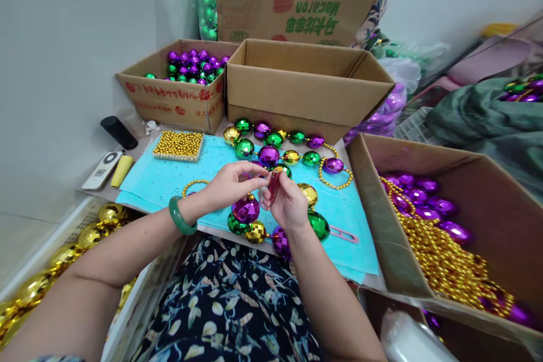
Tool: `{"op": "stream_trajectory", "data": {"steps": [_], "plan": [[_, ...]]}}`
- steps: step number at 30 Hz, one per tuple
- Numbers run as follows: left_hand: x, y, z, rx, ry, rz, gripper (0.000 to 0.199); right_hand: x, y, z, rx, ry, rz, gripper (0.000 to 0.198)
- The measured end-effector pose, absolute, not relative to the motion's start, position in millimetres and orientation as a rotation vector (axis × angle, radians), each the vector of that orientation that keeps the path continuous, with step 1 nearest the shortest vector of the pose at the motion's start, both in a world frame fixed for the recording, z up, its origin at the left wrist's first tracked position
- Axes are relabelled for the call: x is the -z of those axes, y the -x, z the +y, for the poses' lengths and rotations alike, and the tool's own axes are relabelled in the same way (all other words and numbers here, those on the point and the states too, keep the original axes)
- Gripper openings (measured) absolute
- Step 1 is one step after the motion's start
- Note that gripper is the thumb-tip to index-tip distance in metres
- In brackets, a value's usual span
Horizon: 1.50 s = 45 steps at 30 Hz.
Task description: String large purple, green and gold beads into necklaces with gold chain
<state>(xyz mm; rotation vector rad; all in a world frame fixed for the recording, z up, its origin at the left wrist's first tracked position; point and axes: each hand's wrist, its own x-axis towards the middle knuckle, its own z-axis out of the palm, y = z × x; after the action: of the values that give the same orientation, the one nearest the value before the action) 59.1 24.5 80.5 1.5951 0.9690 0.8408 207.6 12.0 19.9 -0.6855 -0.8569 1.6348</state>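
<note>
My right hand (pixel 291 203) is closed around a small dark red object (pixel 275 185), slim and shiny, its kind unclear. The fingertips of my left hand (pixel 231 185) are pinched right beside its top; whatever they hold is too small to make out. Under both hands lies a string of large faceted beads, among them a purple bead (pixel 246 209), a gold bead (pixel 255 232) and a green bead (pixel 318 225). Farther back on the blue cloth (pixel 169 175), another bead string (pixel 268 155) lies in rows, with small gold bead loops (pixel 336 185) at its right end.
A tray of small gold beads (pixel 178 144) stands at left, near a yellow tapered object (pixel 122 171) and a black cylinder (pixel 119 132). Cardboard boxes line the back, one box (pixel 169 102) holding purple and green balls. Gold bead strands (pixel 449 260) fill the right box (pixel 500 198); a white crate (pixel 139 288) stands lower left.
</note>
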Motion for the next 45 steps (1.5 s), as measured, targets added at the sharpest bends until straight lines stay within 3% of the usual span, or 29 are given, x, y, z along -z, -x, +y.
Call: {"op": "stream_trajectory", "data": {"steps": [4,11,36,45], "plan": [[-73,-63,25,-1.001,-1.701,1.006,0.011,-18,-203,9,-1.563,0.731,-0.870,0.040],[-68,-61,28,-0.995,-1.825,1.018,0.013,-13,-201,8,-1.448,0.786,-0.952,0.037],[-75,-62,30,-0.998,-1.879,0.941,0.015,-14,-203,8,-1.544,0.707,-0.895,0.035],[-78,-64,26,-0.918,-1.554,0.833,0.024,-17,-212,11,-1.220,0.796,-1.232,0.048]]}}
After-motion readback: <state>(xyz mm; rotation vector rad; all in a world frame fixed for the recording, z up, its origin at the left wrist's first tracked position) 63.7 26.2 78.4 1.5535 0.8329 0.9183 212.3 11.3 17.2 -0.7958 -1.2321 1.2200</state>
